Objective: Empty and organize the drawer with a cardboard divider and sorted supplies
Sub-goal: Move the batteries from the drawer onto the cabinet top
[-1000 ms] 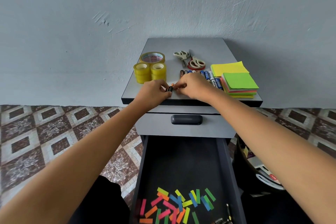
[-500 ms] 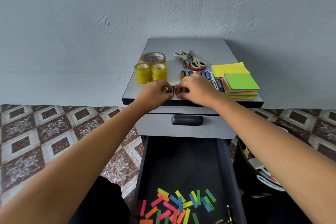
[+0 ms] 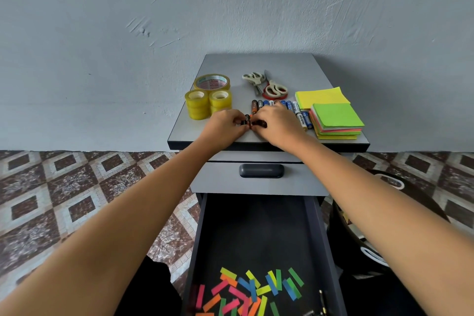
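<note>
Status: emptying stage, partly complete; organizing stage not begun. The left hand (image 3: 222, 128) and right hand (image 3: 280, 123) meet over the front of the cabinet worktop (image 3: 256, 64). The left fingers (image 3: 237, 120) and right fingers (image 3: 260, 117) are curled and clamped from opposite sides on a few loose batteries (image 3: 252, 123), which sit on the worktop directly between the fingertips. Just beyond the right fingers, and partly hidden by that hand, lies the battery row (image 3: 295, 109), so the current step is judged to be the alignment of the loose cells with that row. Already removed and grouped: the tape rolls (image 3: 208, 102) just beyond the left fingers; the scissors (image 3: 266, 84) farther beyond the fingertips, toward the wall; and the sticky-note pads (image 3: 336, 120) to the right of the right fingers, past the battery row. The open drawer (image 3: 256, 226) is well below and nearer the person than the fingers. It is not yet empty: coloured paper strips (image 3: 251, 290) lie scattered at its near end, with a pen (image 3: 322, 297) beside them at its right wall. Outstanding work, as judged from this state: remove the strips and the pen, fit the cardboard divider, and return the sorted groups to separate compartments. No cardboard divider is visible in this view.
</note>
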The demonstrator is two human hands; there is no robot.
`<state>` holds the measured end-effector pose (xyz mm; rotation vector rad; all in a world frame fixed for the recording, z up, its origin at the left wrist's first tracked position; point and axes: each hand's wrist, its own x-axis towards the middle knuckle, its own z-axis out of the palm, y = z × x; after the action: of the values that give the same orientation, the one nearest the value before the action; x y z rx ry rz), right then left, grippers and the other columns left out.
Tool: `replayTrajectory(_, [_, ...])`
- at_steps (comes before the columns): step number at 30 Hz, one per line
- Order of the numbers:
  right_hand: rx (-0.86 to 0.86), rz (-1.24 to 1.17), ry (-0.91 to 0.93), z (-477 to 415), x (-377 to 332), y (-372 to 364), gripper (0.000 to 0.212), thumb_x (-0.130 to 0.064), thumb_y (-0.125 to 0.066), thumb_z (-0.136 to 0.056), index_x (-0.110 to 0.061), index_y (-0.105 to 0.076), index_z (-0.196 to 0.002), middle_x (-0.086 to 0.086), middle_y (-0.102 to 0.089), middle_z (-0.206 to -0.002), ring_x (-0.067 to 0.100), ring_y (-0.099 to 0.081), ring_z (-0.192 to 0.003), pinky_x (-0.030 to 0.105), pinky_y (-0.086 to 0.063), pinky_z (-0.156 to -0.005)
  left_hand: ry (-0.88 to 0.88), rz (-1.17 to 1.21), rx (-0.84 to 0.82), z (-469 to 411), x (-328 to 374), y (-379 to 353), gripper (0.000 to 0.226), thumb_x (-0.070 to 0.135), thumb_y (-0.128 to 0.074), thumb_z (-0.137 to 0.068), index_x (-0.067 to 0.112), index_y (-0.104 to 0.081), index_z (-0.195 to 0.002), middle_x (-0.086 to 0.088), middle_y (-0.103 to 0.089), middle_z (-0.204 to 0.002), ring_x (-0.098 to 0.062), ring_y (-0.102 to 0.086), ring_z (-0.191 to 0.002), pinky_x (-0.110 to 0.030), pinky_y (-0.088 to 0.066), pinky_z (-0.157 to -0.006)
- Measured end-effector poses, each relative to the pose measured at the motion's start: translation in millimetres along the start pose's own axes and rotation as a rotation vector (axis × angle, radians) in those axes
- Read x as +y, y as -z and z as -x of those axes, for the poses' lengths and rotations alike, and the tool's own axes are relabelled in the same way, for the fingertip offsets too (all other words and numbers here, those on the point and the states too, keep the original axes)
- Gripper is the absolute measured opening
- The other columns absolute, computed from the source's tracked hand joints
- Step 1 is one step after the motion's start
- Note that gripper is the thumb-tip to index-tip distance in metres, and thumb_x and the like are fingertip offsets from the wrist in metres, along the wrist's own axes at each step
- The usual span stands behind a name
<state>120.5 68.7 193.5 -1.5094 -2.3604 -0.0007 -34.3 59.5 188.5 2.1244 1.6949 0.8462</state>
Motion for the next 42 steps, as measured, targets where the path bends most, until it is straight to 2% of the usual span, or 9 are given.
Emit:
replayTrajectory(9, [0.025,-0.004,-0.003,-1.9,-0.8,0.1,0.028,-0.029,-0.055,-0.092,-0.019,-0.068,-0.114,0.002,-0.063,-0.113,0.027,-0.049,-0.107,0.039,-0.046,-0.086,-0.019,-0.006,-0.003,0.1,-2.5,2.2,0.030,0.021,-0.065,-0.086,0.007,-0.066,-0.113,-0.011,-0.065,-0.106,-0.021,-0.058,-0.097,-0.032,-0.048,-0.086])
replayTrajectory(16, [0.016,0.024,-0.018,-0.9,-2.3,0.7,0.029,-0.032,-0.054,-0.092,-0.020,-0.066,-0.116,0.002,-0.061,-0.117,0.026,-0.048,-0.111,0.043,-0.044,-0.091,-0.014,0.016,-0.015,1.4,-2.5,4.9,0.031,0.017,-0.065,-0.086,0.007,-0.064,-0.115,-0.009,-0.064,-0.107,-0.013,-0.055,-0.093,-0.018,-0.041,-0.079])
replayTrajectory(24, [0.045,0.000,-0.018,-0.7,-0.6,1.8,0.031,-0.031,-0.056,-0.090,-0.019,-0.065,-0.117,0.004,-0.062,-0.118,0.026,-0.049,-0.111,0.045,-0.043,-0.092,0.001,0.043,-0.002,2.0,-5.9,6.3,0.032,0.015,-0.066,-0.085,0.007,-0.063,-0.115,-0.011,-0.064,-0.105,-0.012,-0.053,-0.089,-0.025,-0.046,-0.084])
replayTrajectory(27, [0.072,-0.024,-0.012,0.6,-0.5,1.2,0.030,-0.030,-0.057,-0.090,-0.018,-0.066,-0.116,0.004,-0.063,-0.117,0.026,-0.050,-0.110,0.043,-0.044,-0.091,0.004,0.044,0.001,4.6,-4.3,7.7,0.032,0.016,-0.065,-0.085,0.008,-0.062,-0.116,-0.010,-0.064,-0.106,-0.011,-0.053,-0.089,-0.020,-0.043,-0.079])
replayTrajectory(31, [0.140,-0.107,0.007,16.9,-0.7,3.7,0.029,-0.025,-0.061,-0.088,-0.014,-0.068,-0.114,0.006,-0.065,-0.113,0.028,-0.053,-0.108,0.041,-0.046,-0.088,-0.069,0.034,0.082,20.9,2.8,12.2,0.028,0.018,-0.065,-0.087,0.008,-0.063,-0.113,-0.006,-0.062,-0.102,-0.011,-0.052,-0.087,-0.015,-0.040,-0.074])
replayTrajectory(36, [0.169,-0.286,0.027,76.7,6.0,6.9,0.025,-0.019,-0.067,-0.085,-0.010,-0.070,-0.108,0.005,-0.066,-0.109,0.022,-0.059,-0.104,0.033,-0.046,-0.091,-0.154,0.055,0.182,71.4,7.3,-0.3,0.023,0.017,-0.064,-0.086,0.011,-0.066,-0.108,0.004,-0.056,-0.092,-0.009,-0.054,-0.079,-0.020,-0.044,-0.076])
replayTrajectory(39, [0.061,-0.330,-0.005,119.4,14.3,0.3,0.023,-0.019,-0.067,-0.085,-0.011,-0.071,-0.106,0.005,-0.067,-0.103,0.020,-0.061,-0.096,0.037,-0.049,-0.086,-0.170,0.079,0.105,101.9,3.6,-25.6,0.022,0.016,-0.065,-0.085,0.012,-0.067,-0.106,0.004,-0.059,-0.092,-0.007,-0.056,-0.079,-0.015,-0.041,-0.075])
replayTrajectory(42, [-0.124,-0.335,-0.077,160.6,26.2,-20.6,0.024,-0.023,-0.066,-0.085,-0.016,-0.071,-0.108,0.000,-0.067,-0.100,0.014,-0.061,-0.088,0.036,-0.050,-0.083,-0.122,0.098,-0.122,129.7,-3.6,-62.2,0.024,0.018,-0.065,-0.086,0.012,-0.066,-0.109,0.002,-0.062,-0.097,-0.011,-0.059,-0.085,-0.018,-0.044,-0.079])
